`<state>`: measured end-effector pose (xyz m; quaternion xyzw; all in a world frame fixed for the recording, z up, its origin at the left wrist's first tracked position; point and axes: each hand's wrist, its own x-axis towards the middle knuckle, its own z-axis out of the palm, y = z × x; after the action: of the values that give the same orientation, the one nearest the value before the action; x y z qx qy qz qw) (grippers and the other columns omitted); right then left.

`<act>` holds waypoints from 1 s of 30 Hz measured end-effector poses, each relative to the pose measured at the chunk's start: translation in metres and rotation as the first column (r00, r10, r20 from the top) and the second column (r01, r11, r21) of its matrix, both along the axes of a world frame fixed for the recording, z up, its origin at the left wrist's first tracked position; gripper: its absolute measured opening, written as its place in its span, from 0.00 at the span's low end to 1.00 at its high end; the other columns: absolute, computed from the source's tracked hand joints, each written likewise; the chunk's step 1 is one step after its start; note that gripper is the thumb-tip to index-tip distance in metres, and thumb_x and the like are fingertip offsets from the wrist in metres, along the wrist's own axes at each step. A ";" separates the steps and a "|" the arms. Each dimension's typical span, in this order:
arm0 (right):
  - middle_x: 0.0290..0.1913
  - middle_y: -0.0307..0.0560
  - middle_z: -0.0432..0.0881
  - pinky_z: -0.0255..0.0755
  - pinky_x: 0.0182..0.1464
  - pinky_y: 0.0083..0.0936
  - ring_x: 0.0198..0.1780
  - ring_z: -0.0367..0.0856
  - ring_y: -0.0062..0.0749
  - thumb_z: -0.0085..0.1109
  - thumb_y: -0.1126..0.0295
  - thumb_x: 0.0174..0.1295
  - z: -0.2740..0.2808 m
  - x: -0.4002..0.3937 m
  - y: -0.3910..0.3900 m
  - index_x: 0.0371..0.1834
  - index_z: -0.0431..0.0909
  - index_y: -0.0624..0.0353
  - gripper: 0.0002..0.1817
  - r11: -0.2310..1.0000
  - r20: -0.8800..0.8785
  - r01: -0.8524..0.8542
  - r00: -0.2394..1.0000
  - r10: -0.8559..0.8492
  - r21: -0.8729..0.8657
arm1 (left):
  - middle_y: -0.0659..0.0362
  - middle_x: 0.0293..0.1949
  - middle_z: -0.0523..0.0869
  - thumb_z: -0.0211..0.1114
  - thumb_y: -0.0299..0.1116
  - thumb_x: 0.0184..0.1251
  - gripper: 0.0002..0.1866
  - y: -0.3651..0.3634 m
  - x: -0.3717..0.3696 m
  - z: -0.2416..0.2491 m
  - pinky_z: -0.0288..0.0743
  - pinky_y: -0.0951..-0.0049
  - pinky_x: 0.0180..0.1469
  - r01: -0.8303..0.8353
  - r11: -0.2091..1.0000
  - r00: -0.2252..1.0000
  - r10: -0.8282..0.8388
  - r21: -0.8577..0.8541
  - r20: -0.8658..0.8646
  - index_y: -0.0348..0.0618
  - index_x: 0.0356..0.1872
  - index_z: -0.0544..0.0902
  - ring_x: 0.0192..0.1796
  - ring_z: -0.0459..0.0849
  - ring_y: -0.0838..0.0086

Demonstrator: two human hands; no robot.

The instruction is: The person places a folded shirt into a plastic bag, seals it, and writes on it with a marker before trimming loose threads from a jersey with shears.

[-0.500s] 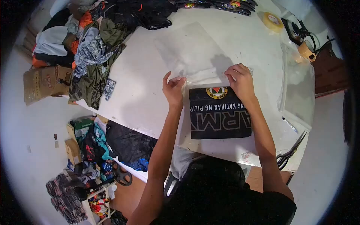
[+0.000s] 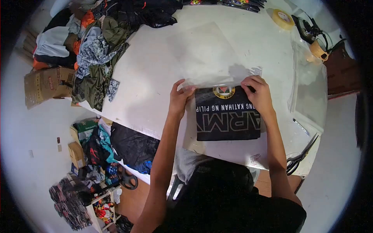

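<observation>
A folded black shirt [image 2: 228,126] with ARMY lettering and a round yellow emblem lies on the white table, its print upside down from here. Along its far edge, a fold of clear plastic bag [image 2: 217,84] is stretched between my two hands. My left hand [image 2: 181,100] pinches the plastic at the shirt's far left corner, thumb against fingers. At the far right corner my right hand [image 2: 258,92] does the same, fingers curled together, its wrist beside the shirt. A clear plastic sheet [image 2: 206,44] lies flat on the table beyond the hands.
Heaped clothes [image 2: 95,50] and a cardboard box [image 2: 47,87] are at the left. On the right are a tape roll [image 2: 283,19], an orange mug [image 2: 319,49], stacked clear plastic bags [image 2: 310,93], a pen [image 2: 300,126] and black-handled scissors [image 2: 298,160]. Packed black items [image 2: 243,4] line the far edge.
Both hands have drawn the plastic edge nearer, onto the shirt's far edge and the top of the emblem. My right hand has shifted slightly right and nearer.
</observation>
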<state>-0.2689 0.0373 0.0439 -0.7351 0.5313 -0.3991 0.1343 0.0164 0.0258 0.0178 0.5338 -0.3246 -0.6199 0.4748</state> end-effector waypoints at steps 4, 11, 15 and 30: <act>0.34 0.48 0.82 0.73 0.43 0.32 0.39 0.79 0.43 0.63 0.80 0.48 -0.012 -0.018 0.005 0.30 0.81 0.61 0.06 0.990 0.002 0.139 0.990 -0.139 -0.038 | 0.51 0.43 0.83 0.68 0.24 0.57 0.35 0.004 0.003 0.005 0.74 0.79 0.42 0.036 0.999 0.999 -0.036 0.021 0.008 0.35 0.64 0.59 0.40 0.80 0.75; 0.35 0.51 0.82 0.74 0.43 0.32 0.39 0.80 0.46 0.62 0.78 0.51 -0.009 -0.040 0.006 0.33 0.81 0.63 0.06 0.977 0.073 0.208 0.975 -0.210 0.038 | 0.45 0.48 0.82 0.67 0.24 0.57 0.38 -0.006 0.001 0.021 0.73 0.73 0.52 0.241 0.971 0.970 -0.241 0.010 0.035 0.33 0.66 0.55 0.46 0.80 0.71; 0.38 0.53 0.83 0.74 0.46 0.28 0.41 0.81 0.45 0.62 0.79 0.51 -0.008 -0.044 0.003 0.36 0.81 0.64 0.08 0.985 0.142 0.166 0.975 -0.172 0.053 | 0.43 0.49 0.81 0.67 0.24 0.57 0.38 -0.007 0.008 0.015 0.72 0.72 0.54 0.347 0.935 0.932 -0.336 -0.070 0.136 0.34 0.67 0.57 0.52 0.80 0.66; 0.45 0.51 0.81 0.70 0.54 0.28 0.48 0.79 0.42 0.62 0.82 0.50 0.009 -0.025 -0.015 0.43 0.79 0.64 0.14 0.977 0.174 -0.070 0.984 0.035 0.200 | 0.46 0.50 0.81 0.68 0.20 0.53 0.44 -0.012 0.031 0.014 0.71 0.70 0.58 0.471 0.879 0.879 -0.460 -0.078 0.126 0.38 0.70 0.52 0.54 0.79 0.68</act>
<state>-0.2936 0.0222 0.0534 -0.6946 0.5365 -0.3995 0.2647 0.0479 0.0140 0.0315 0.4453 -0.5002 -0.6693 0.3219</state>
